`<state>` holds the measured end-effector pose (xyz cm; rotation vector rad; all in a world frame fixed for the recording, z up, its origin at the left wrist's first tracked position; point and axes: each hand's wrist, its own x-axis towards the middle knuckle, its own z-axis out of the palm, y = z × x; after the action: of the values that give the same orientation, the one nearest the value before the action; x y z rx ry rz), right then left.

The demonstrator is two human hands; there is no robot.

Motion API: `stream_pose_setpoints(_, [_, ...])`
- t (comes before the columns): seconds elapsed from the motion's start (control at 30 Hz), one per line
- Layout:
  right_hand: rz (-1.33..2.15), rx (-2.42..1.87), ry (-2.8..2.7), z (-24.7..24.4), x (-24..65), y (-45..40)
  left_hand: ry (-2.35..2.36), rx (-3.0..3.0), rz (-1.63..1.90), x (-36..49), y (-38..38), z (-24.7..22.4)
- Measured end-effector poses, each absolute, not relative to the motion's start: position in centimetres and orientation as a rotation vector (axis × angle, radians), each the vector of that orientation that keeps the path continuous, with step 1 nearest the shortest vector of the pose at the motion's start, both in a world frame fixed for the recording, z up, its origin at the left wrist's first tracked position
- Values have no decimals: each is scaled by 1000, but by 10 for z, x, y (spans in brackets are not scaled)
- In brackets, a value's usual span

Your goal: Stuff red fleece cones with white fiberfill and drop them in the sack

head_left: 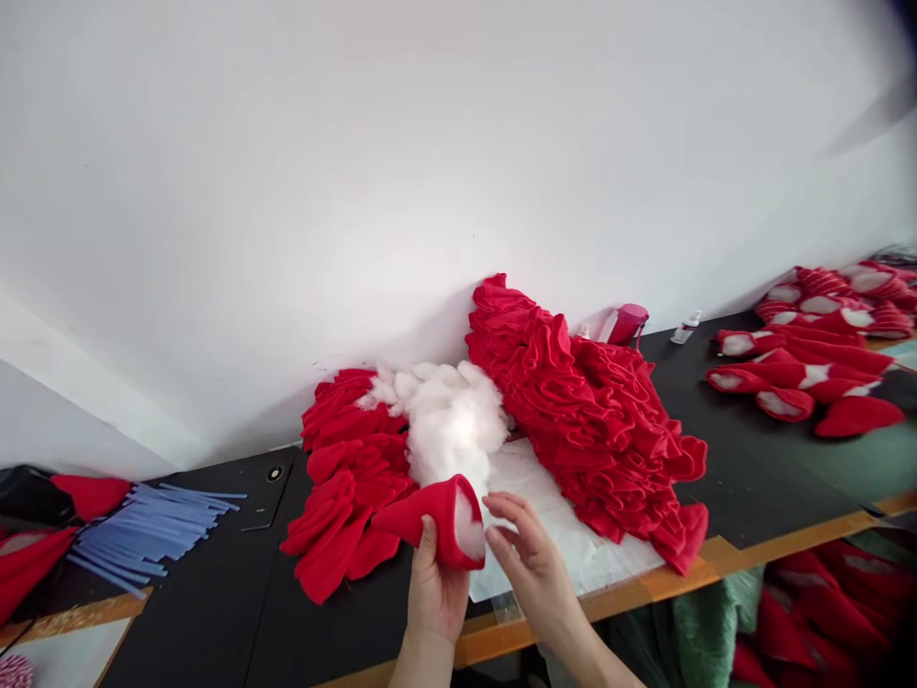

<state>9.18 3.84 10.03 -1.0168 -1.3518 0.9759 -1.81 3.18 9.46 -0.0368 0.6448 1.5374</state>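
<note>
My left hand (438, 588) is wrapped round a red cone-shaped fabric piece (422, 516), thumb on its near side. The cone's point faces left and its wide opening faces right, with white stuffing showing inside. My right hand (526, 549) is just right of that opening, its fingers apart and bent towards the stuffing, with nothing visible between them. Behind the cone lies a heap of loose white stuffing (455, 416). Red fabric pieces (351, 468) are piled to its left, and a taller pile of red fabric (587, 411) rises to its right.
Blue strips (154, 530) and a dark phone (267, 497) lie on the left. Under the piles is a white sheet (565, 516). Stuffed red pieces (802, 373), a small bottle (686, 328) and a pink cylindrical item (629, 323) are at the right. More red pieces are below the table edge.
</note>
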Motion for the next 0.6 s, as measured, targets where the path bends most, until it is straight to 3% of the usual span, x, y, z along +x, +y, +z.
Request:
stream_pose_setpoints(0.1, [1121,-998,-1370,91,89,33,580,-19,1435,-14,31,93])
stream_pose_setpoints(0.33, [760,-1102,-1599,104,94,35,537,-63,1470,-18,34,95])
stream_pose_setpoints(0.6, [573,-1048,-1855,106,79,36,532,-165,1432,-14,31,85])
